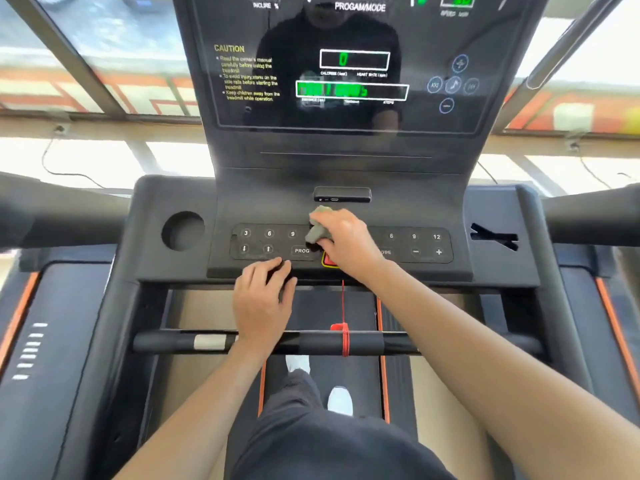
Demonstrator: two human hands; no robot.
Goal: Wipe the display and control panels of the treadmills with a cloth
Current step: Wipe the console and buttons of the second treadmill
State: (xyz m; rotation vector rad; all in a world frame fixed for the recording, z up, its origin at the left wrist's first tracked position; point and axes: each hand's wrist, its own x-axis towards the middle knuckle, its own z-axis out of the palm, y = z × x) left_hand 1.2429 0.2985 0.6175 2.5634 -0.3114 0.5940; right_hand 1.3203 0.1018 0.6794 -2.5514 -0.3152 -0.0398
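Note:
A black treadmill console fills the view. Its glossy display panel point(349, 74) shows green digits and a yellow caution text. Below lies the control panel point(270, 242) with numbered keys, a PROG key and plus and minus keys. My right hand point(346, 242) grips a bunched grey cloth point(318, 225) and presses it on the middle of the control panel, above the red stop button point(329, 260). My left hand point(265, 296) rests with curled fingers on the console's front edge, just below the PROG key.
A round cup holder point(183, 231) sits left of the keys and a slotted recess point(494, 236) right of them. A crossbar point(367, 342) with a red safety cord wrapped round it runs under my forearms. Padded handrails point(59, 209) reach out on both sides. Windows lie behind.

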